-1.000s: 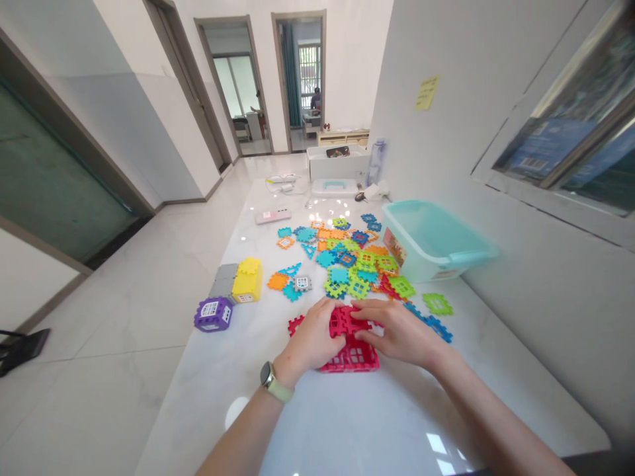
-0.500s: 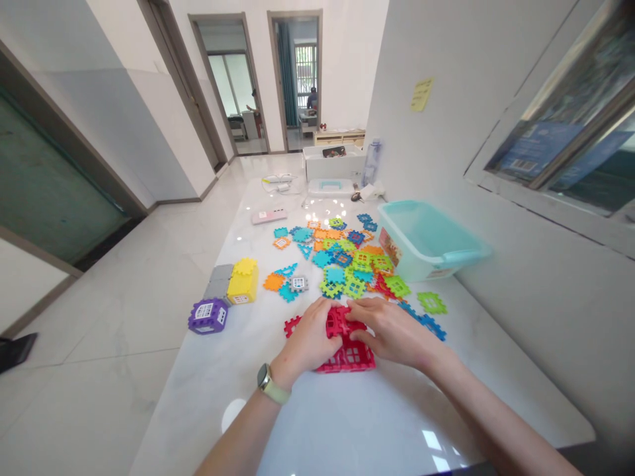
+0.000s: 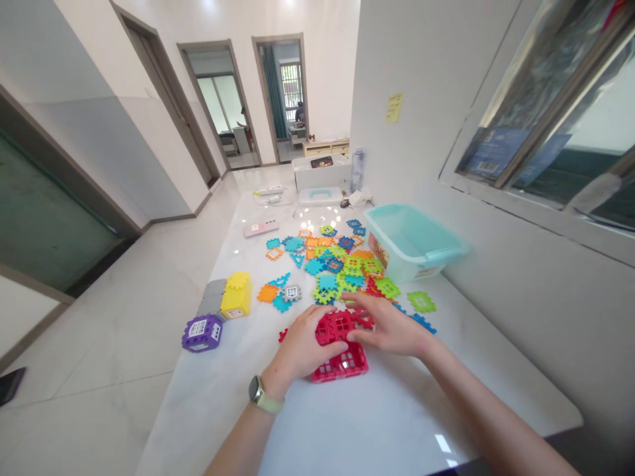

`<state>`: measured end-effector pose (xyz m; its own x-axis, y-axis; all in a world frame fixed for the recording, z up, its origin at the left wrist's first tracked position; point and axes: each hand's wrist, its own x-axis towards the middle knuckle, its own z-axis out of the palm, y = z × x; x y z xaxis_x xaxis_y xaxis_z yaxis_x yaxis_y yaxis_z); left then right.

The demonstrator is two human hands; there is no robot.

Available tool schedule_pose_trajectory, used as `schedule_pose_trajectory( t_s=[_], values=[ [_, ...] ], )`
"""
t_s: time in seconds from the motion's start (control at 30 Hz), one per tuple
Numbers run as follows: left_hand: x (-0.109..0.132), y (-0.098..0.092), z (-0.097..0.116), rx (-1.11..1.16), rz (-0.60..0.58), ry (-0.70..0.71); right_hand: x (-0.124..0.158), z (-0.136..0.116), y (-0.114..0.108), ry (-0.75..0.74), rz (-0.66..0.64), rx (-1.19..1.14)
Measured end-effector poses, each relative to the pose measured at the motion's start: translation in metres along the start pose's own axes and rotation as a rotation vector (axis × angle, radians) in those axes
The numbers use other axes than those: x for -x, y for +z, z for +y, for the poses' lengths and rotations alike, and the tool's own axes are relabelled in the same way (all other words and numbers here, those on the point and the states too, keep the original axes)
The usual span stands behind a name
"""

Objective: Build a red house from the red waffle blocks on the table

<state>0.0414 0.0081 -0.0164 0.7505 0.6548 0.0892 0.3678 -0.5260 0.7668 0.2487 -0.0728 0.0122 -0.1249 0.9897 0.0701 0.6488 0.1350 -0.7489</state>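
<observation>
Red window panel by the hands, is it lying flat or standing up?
Lying flat: the red window panel rests on the white table, window grid facing up, below the left hand.

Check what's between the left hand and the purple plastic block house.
Head view: a corner of a red plastic waffle-block panel beside the left hand, then white marble tabletop up to the purple plastic block house.

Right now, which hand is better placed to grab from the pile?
Probably the right hand: its fingers sit by the tile pile, while the left hand is lower, on the red tile build.
</observation>
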Motion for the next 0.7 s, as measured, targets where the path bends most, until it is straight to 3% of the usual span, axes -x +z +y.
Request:
schedule_pose_trajectory(
  t_s=[0.13,0.33,0.7],
  values=[
    [0.000,-0.002,0.002,0.011,-0.010,0.009,-0.008,0.016,0.003,0.088,0.011,-0.222],
    [-0.001,-0.003,0.004,0.018,-0.030,-0.013,-0.019,0.030,0.021,0.342,-0.005,-0.686],
    [-0.001,-0.006,0.007,-0.010,-0.049,-0.001,-0.022,0.021,0.023,0.377,0.109,-0.544]
  ],
)
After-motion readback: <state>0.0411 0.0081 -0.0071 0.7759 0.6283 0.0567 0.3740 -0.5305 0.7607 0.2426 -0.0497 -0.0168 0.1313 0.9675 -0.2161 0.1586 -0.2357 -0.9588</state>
